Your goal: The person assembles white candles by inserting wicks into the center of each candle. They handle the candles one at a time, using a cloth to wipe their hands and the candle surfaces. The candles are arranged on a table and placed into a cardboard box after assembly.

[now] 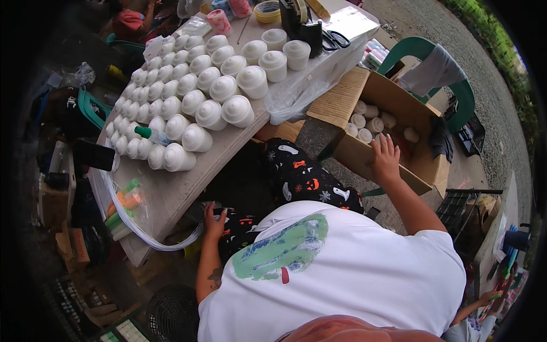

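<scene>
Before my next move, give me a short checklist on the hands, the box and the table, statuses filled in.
1. Right hand free: ok, fingers spread at the box's near edge, nothing seen in it.
2. Left hand free: cannot tell; it is low by the thigh.
3. Cardboard box open: ok.
4. Tubs in the box in neat rows: not ok, loosely bunched.
5. White tubs on the table free of other things: not ok, a green-capped bottle is among them.

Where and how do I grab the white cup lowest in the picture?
I'd wrap fingers around that white cup below its domed top, coming from the person's side, over the table edge. It looks upright with round sides, that way is open, and other cups crowd it behind and left.
</scene>
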Demonstrator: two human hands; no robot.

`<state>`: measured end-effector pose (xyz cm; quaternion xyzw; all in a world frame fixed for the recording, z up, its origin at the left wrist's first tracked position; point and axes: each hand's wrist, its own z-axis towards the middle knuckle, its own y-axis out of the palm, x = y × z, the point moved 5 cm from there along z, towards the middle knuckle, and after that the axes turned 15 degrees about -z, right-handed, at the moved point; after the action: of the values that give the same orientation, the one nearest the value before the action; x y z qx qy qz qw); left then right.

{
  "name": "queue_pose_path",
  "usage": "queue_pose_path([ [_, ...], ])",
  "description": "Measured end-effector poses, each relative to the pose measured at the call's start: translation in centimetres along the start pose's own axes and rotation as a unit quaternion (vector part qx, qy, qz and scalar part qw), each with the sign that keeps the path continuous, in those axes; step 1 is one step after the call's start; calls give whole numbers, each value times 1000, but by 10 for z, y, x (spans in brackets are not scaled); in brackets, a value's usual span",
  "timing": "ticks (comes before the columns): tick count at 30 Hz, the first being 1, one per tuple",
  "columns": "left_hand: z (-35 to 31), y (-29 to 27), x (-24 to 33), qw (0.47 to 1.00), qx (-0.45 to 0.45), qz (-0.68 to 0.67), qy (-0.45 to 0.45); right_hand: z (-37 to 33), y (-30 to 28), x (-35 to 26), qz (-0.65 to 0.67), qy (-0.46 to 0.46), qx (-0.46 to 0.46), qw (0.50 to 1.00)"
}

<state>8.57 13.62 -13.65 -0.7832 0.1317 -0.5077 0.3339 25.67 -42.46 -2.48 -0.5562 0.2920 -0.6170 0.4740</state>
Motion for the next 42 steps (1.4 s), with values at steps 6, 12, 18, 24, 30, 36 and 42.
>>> queue_pose_path([
  [6, -148, 37, -152, 830, 91, -383, -395, -61, 18, -42, 283, -187, -282, 898],
  [12, -221, 112, -144, 708, 5, -459, -537, -57, 172, -21, 143, -74, -553, 817],
  [18, -229, 113, -124, 652, 40, -506, -563, 32, 173, -40, 108, -93, -550, 823],
  [24, -218, 85, -96, 614, 77, -531, -579, 92, 143, -68, 77, -113, -563, 815],
  [30, -219, 85, -76, 592, 91, -556, -577, 144, 117, -103, 69, -165, -541, 822],
  [36, -197, 106, -100, 616, 46, -553, -559, 167, 86, -178, 103, -248, -466, 843],
  [42, -162, 140, -139, 685, -21, -555, -472, 184, 20, -261, 150, -356, -318, 866],
])
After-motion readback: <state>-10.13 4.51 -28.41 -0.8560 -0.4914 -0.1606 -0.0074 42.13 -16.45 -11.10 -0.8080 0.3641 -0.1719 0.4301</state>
